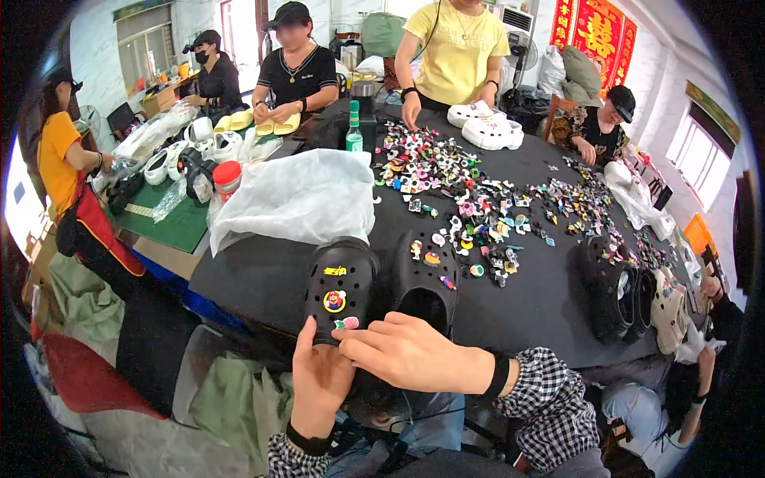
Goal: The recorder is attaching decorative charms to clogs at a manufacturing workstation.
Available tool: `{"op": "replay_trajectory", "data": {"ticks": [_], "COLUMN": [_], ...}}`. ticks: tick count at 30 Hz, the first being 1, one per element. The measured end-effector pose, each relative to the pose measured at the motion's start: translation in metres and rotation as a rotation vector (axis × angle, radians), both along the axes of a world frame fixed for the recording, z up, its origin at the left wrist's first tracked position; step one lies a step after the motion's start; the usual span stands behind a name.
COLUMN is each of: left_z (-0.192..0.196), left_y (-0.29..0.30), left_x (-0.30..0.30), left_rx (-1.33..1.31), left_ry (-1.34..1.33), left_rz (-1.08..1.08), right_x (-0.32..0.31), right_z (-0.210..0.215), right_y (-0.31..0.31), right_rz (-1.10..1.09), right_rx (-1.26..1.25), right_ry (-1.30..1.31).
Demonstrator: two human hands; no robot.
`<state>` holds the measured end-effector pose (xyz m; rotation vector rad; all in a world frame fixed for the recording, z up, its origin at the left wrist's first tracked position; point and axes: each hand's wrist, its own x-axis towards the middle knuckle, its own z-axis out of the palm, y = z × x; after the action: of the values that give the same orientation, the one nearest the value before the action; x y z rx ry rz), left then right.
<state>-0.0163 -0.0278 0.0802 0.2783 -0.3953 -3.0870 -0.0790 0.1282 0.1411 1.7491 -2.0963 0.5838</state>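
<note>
My left hand [320,384] grips the near end of a black clog [325,291], its thumb along the left side and its other fingers partly hidden in the opening. On the clog's perforated top sit a yellow charm [335,271], a round cartoon charm [335,301] and a pink-and-green charm [347,323]. The fingers of my right hand [410,353] are curled together, with the fingertips at the pink-and-green charm's lower edge. Beside them to the right stands a second black clog [425,279] bearing several small charms.
A large pile of loose charms [430,159] spreads across the black table [526,311]. White plastic sheeting [295,199] lies behind the clogs, near a green bottle [354,131]. White clogs [490,129] stand at the back, other clogs [610,287] at right. Several people work around the tables.
</note>
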Motion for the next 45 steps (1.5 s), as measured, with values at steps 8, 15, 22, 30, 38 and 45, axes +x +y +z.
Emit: {"op": "replay_trajectory", "data": {"ticks": [8, 15, 22, 30, 38, 45], "left_z": [0.0, 0.03, 0.023, 0.007, 0.0, -0.003], "left_y": [0.003, 0.013, 0.001, -0.003, -0.004, 0.001], "left_x": [-0.01, -0.012, -0.021, -0.021, -0.017, -0.016], "left_rx": [0.007, -0.122, -0.245, -0.251, -0.309, -0.391], "left_ry": [-0.104, -0.196, -0.169, -0.118, -0.051, -0.039], "left_rz": [-0.001, 0.109, 0.083, 0.083, 0.021, 0.055], "right_x": [0.002, -0.014, -0.058, -0.076, -0.075, -0.074], "right_z": [-0.002, 0.019, 0.037, 0.028, 0.014, 0.016], "right_y": [0.001, 0.017, 0.023, 0.001, -0.002, -0.003], "right_rz": [0.006, -0.028, -0.1, -0.101, -0.168, -0.176], "right_rx": [0.009, -0.136, -0.164, -0.11, -0.129, -0.083], "right_ry": [-0.049, -0.525, -0.797, -0.633, -0.635, -0.573]}}
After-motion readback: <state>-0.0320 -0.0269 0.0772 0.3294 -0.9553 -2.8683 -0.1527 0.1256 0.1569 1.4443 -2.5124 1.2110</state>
